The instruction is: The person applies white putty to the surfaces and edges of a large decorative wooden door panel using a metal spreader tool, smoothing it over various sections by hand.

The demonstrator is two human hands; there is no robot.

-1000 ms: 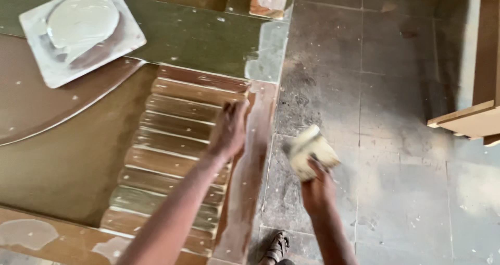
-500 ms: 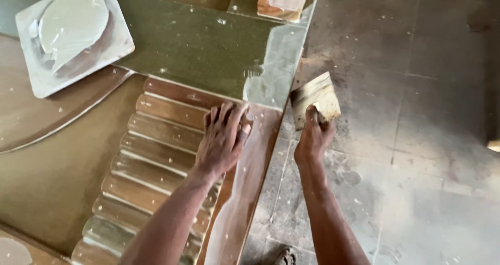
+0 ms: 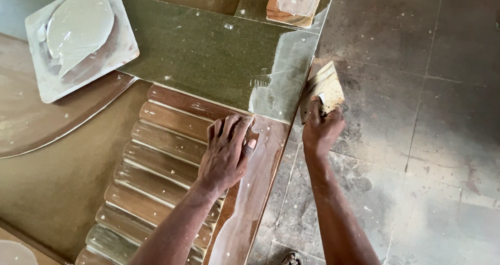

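The right hand (image 3: 322, 132) has its fingers clamped on a flat scraper (image 3: 323, 90) at the ribbed wood panel's (image 3: 166, 155) edge. The left hand (image 3: 226, 153) lies on the panel, fingers spread flat.

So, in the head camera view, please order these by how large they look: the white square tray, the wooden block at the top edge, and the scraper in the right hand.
1. White square tray, clearly the largest.
2. Wooden block and scraper: they look alike; the frame edge cuts off the block and the right hand partly covers the scraper, so I do not rank them.
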